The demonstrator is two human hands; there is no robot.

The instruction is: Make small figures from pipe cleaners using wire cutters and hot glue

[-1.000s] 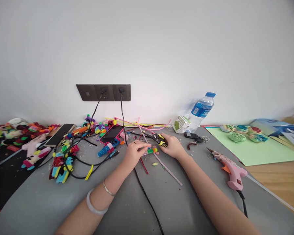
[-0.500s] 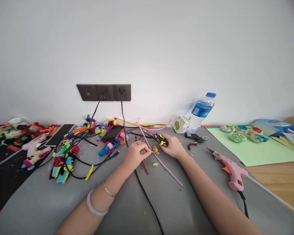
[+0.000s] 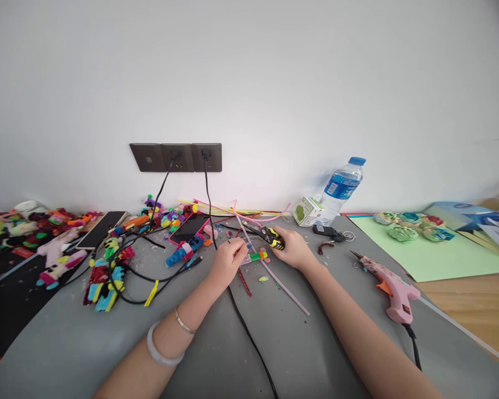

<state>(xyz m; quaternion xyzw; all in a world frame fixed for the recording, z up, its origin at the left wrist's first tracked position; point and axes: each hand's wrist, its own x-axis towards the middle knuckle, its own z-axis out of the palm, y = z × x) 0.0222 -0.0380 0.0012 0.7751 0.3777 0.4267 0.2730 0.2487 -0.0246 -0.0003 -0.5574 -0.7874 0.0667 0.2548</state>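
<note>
My left hand point(image 3: 228, 259) is closed in a pinch, with a small blue piece point(image 3: 249, 246) showing at its fingertips. What exactly this piece is, I cannot make out. Just right of those fingers is a small green and orange fuzzy piece point(image 3: 256, 256), close to a long pale pink pipe cleaner point(image 3: 286, 290). My right hand point(image 3: 293, 249) is wrapped around the black and yellow handles of a pair of pliers point(image 3: 273, 237), whose jaws point to the upper left. A red pipe cleaner point(image 3: 245, 282) and a pale green scrap point(image 3: 263, 279) lie nearer me.
A pink glue gun point(image 3: 393, 293) lies at right, below a green sheet point(image 3: 424, 257) bearing paper flowers. A water bottle point(image 3: 343, 185), a small carton point(image 3: 307, 211) and keys point(image 3: 328, 232) stand or lie behind. Black cables point(image 3: 249, 327) cross the table; colourful fuzzy figures point(image 3: 106, 282) fill the left.
My left hand has shifted slightly left and up, uncovering more of the green and orange piece. A blue piece now shows at its fingertips. My right hand stays on the pliers.
</note>
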